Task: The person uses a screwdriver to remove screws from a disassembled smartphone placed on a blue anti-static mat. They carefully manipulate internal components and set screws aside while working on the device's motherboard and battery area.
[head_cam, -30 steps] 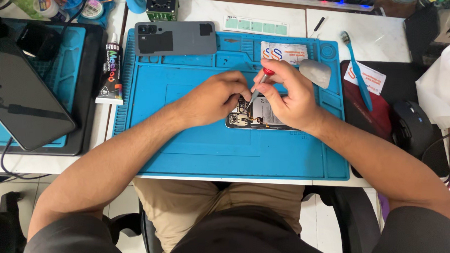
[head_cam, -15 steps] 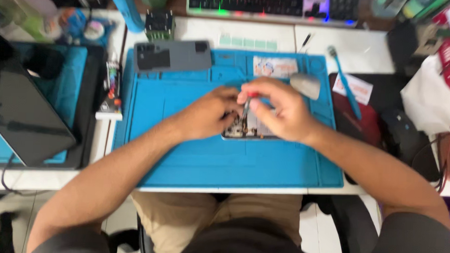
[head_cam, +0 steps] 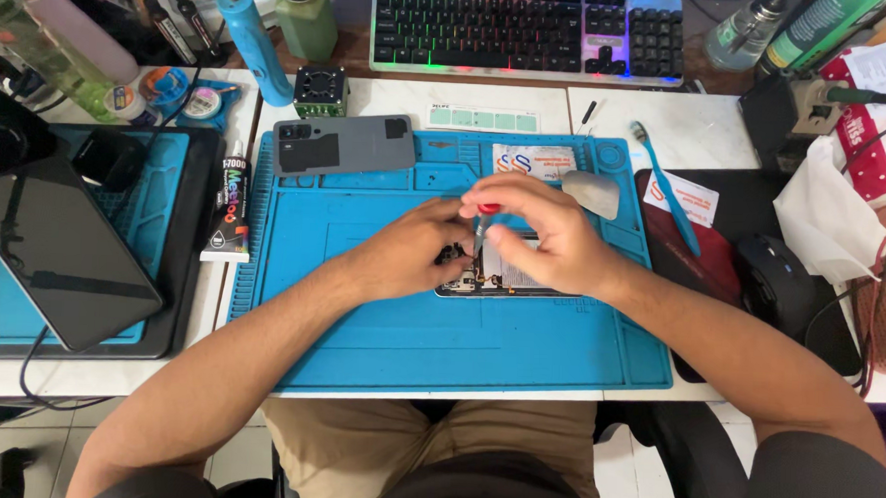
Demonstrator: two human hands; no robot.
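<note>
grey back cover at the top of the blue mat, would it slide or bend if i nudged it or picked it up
The grey back cover looks like a thin flat panel lying on the blue mat, so it is probably light and may flex slightly. It will not roll. The mat looks rubbery, so a nudge would likely meet grip. Neither hand touches it.

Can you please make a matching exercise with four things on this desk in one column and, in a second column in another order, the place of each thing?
Things:
1. grey phone cover
2. glue tube
3. toothbrush
4. keyboard

Places:
a. at the far edge of the desk, beyond the blue mat
b. just off the mat's left edge
c. on the mat's far left corner
d. to the right of the mat, across the edge of a dark pad

Pairs: 1-c, 2-b, 3-d, 4-a
</note>
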